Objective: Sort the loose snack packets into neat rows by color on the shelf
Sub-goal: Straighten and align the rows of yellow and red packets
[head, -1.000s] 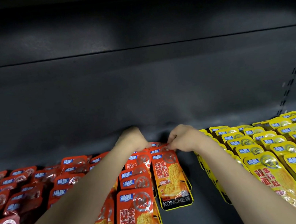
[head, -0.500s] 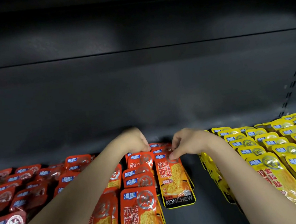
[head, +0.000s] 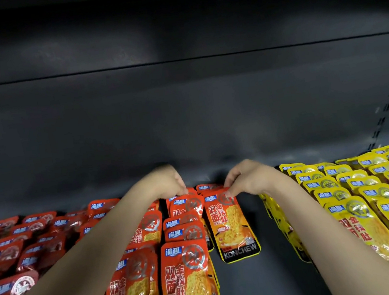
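Observation:
Orange packets (head: 188, 282) lie in overlapping rows at the middle of the dark shelf (head: 271, 279). Dark red packets (head: 27, 250) fill the left side and yellow packets (head: 363, 200) the right. My right hand (head: 248, 177) pinches the top edge of an orange packet (head: 233, 227) that lies flat at the right end of the orange group. My left hand (head: 165, 182) has its fingertips curled onto the top of another orange packet (head: 187, 205) at the back of the neighbouring row.
A strip of bare shelf separates the orange rows from the yellow ones. The dark back wall (head: 183, 113) rises right behind the hands. A slotted upright (head: 388, 103) runs up at the right.
Both hands stayed at the back of the orange rows. The right hand shifted its fingers on the flat orange packet, which slid slightly toward me and to the right.

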The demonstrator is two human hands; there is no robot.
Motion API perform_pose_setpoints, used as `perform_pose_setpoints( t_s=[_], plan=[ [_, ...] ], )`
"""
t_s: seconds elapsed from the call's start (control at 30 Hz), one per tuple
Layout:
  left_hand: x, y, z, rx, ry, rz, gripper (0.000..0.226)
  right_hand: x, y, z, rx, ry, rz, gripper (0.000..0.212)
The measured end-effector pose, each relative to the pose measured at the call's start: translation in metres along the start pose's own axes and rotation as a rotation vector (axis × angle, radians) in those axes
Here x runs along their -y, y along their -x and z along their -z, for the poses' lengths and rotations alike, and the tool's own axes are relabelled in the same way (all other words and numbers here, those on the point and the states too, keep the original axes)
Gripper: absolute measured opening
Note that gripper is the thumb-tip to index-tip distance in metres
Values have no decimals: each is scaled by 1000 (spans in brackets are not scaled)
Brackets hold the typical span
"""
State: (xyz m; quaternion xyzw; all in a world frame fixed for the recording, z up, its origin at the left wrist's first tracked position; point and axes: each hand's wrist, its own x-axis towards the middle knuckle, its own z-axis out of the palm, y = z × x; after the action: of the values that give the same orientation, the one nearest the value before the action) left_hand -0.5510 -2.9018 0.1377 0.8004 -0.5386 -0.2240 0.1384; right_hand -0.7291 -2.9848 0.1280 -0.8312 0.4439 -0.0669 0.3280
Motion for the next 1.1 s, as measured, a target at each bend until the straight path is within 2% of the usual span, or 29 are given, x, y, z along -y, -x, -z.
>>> perform_pose_setpoints(
  t_s=[0.17, 0.27, 0.33, 0.47, 0.6, 0.7, 0.8, 0.93, 1.1],
  plan=[
    [8, 4, 8, 5, -40, 20, 23, -2, -4, -3, -55, -21, 40, 13],
    [13, 6, 12, 33, -80, 22, 22, 3, -5, -4, -147, -17, 119, 10],
    [17, 6, 16, 55, -102, 28, 20, 12, -4, -4, -153, 16, 181, 11],
    [26, 2, 23, 70, -132, 58, 16, 35, -7, -6, -72, 194, 285, 15],
    [29, 4, 30, 64, -137, 75, 21, 53, -12, -11, 39, 330, 285, 12],
    [31, 3, 31, 34, -112, 66, 20, 61, -15, -14, 160, 407, 265, 24],
    [31, 0, 28, 109, -72, 56, 19, 68, -18, -16, 259, 485, 255, 32],
    [27, -2, 24, 201, -66, 54, 24, 74, -21, -15, 328, 469, 254, 38],
    [27, -4, 23, 185, 11, 6, 12, 74, -29, -14, 336, 358, 269, 22]
  ],
)
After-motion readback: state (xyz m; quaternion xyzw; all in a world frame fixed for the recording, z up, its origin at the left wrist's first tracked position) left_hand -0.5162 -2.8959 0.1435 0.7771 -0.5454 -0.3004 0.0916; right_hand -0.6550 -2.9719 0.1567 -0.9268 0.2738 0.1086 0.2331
